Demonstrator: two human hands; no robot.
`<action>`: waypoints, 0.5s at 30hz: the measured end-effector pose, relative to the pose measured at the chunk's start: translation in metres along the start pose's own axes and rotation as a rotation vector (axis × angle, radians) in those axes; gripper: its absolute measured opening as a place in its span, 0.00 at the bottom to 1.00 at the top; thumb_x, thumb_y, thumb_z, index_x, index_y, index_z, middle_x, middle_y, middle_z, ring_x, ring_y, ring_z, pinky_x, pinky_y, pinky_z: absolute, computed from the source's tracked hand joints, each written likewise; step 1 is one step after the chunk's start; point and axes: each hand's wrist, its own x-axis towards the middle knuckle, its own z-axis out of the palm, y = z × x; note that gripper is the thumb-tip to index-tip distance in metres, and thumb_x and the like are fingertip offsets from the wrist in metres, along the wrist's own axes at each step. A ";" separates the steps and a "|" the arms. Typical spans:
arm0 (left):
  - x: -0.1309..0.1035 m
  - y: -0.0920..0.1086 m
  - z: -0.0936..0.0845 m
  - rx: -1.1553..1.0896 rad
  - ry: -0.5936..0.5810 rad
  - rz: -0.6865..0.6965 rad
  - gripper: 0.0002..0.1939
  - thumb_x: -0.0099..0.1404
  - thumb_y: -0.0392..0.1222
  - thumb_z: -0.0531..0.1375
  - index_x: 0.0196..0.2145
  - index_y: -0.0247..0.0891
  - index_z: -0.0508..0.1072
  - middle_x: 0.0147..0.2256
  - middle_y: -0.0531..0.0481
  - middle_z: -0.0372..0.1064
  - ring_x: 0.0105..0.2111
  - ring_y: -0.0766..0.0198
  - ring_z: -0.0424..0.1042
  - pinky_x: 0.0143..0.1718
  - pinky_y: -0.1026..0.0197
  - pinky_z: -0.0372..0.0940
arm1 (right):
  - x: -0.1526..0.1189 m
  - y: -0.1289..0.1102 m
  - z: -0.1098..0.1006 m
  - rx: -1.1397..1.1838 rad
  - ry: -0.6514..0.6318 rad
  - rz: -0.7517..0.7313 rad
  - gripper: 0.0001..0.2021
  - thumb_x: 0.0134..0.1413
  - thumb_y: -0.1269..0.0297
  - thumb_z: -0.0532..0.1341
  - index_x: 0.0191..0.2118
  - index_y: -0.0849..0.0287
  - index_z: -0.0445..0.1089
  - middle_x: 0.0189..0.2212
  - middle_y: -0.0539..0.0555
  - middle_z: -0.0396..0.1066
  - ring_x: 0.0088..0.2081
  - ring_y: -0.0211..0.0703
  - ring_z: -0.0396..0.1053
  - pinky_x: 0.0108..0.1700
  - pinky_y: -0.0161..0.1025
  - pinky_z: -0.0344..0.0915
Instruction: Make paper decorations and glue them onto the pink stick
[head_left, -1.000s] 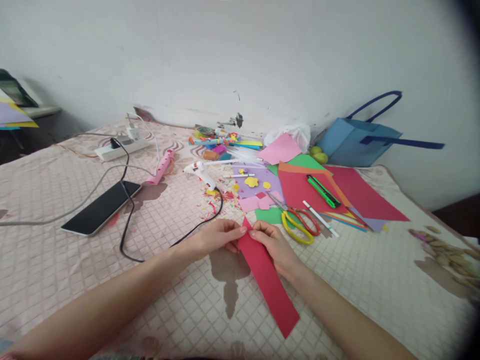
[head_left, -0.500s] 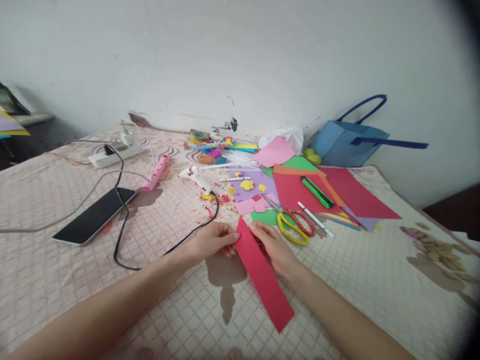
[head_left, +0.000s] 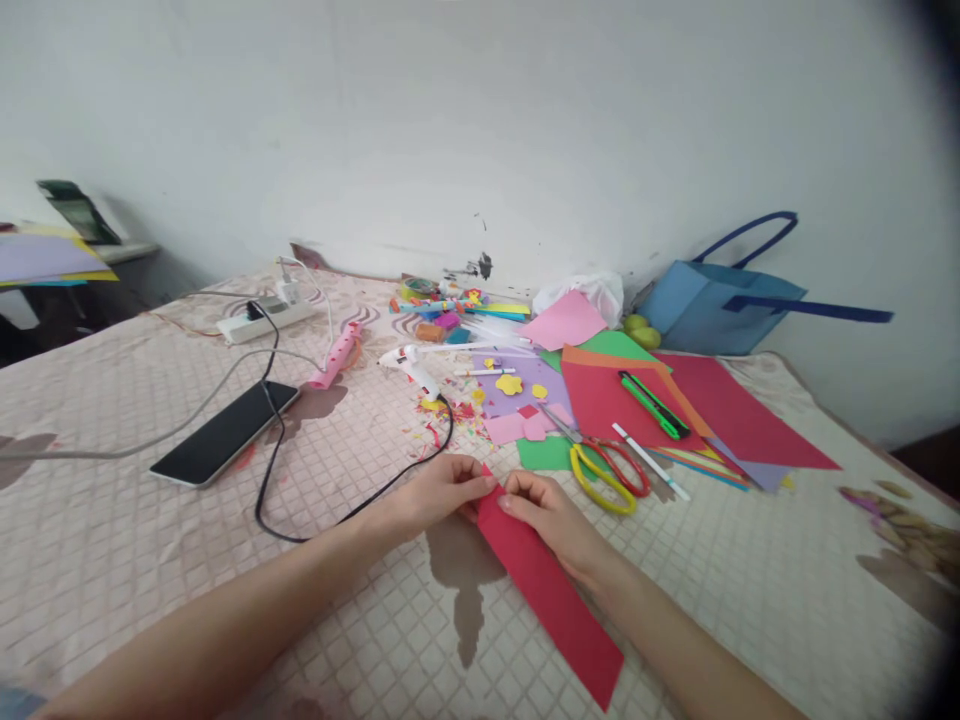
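Note:
A long red paper strip [head_left: 551,590] slants from the middle of the view down toward the lower right, held above the patterned tablecloth [head_left: 360,620]. My left hand [head_left: 442,490] pinches its upper end between thumb and fingers. Close beside it, my right hand [head_left: 544,508] grips the right edge near the same end, its thumb on top of the paper. The fingertips of both hands are almost touching. Scissors [head_left: 600,470] with yellow and red handles lie just beyond my right hand.
A white glue gun [head_left: 411,370] with a black cord lies behind my left hand, near a black tablet [head_left: 229,435] and a power strip [head_left: 266,322]. Coloured papers [head_left: 615,395], a green cutter [head_left: 654,405] and a blue bag [head_left: 720,305] are at the right.
The view has turned a little left, so things appear further right. My right thumb has moved onto the top of the strip, closer to my left hand.

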 end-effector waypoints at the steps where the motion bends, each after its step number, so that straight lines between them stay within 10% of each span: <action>1: 0.000 0.000 0.000 -0.005 0.021 0.008 0.18 0.51 0.52 0.64 0.25 0.32 0.67 0.20 0.55 0.64 0.20 0.72 0.64 0.24 0.68 0.59 | 0.000 0.000 0.000 0.003 0.001 0.004 0.12 0.48 0.60 0.61 0.23 0.59 0.60 0.19 0.44 0.58 0.21 0.31 0.54 0.24 0.31 0.50; 15: 0.002 0.001 0.001 -0.156 0.104 0.013 0.18 0.49 0.49 0.66 0.24 0.31 0.66 0.21 0.53 0.64 0.22 0.71 0.65 0.27 0.66 0.62 | -0.003 -0.010 -0.003 -0.120 0.080 -0.013 0.08 0.50 0.61 0.59 0.25 0.59 0.64 0.20 0.45 0.60 0.22 0.33 0.56 0.25 0.32 0.52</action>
